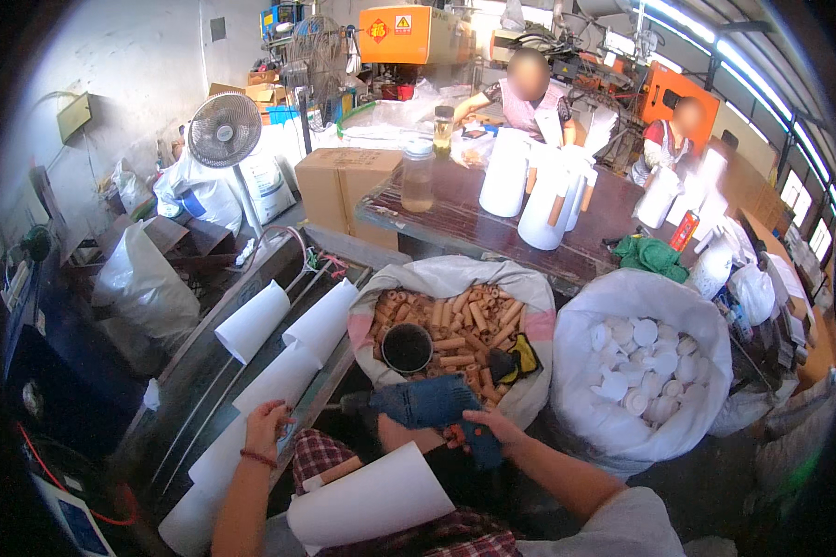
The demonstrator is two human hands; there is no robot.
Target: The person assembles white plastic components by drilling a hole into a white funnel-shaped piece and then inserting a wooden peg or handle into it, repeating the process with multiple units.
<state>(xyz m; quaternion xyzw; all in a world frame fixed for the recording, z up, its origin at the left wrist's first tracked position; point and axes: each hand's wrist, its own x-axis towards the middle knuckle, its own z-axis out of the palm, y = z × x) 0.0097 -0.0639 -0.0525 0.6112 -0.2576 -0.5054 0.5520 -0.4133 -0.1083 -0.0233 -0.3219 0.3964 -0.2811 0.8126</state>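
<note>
My right hand (490,430) is wrapped round the grip of a blue power drill (427,401), whose chuck points left. My left hand (267,429) is raised just left of the drill's tip, fingers bent together; what they pinch, if anything, is too small to tell. Across my lap lies a white tapered cylinder (372,501), with a tan wooden handle (333,473) along its upper side. Beyond my left hand, more white cylinders (267,373) lie end to end in a slanting row, and a single white cylinder (253,321) rests on metal rods.
Ahead, a sack (541,385) holds many tan wooden handles (450,343) and a dark round cup (407,347). A white sack (576,408) of white discs (646,360) stands right. Behind is a dark table (418,212) with upright white cylinders (541,223); two people sit beyond.
</note>
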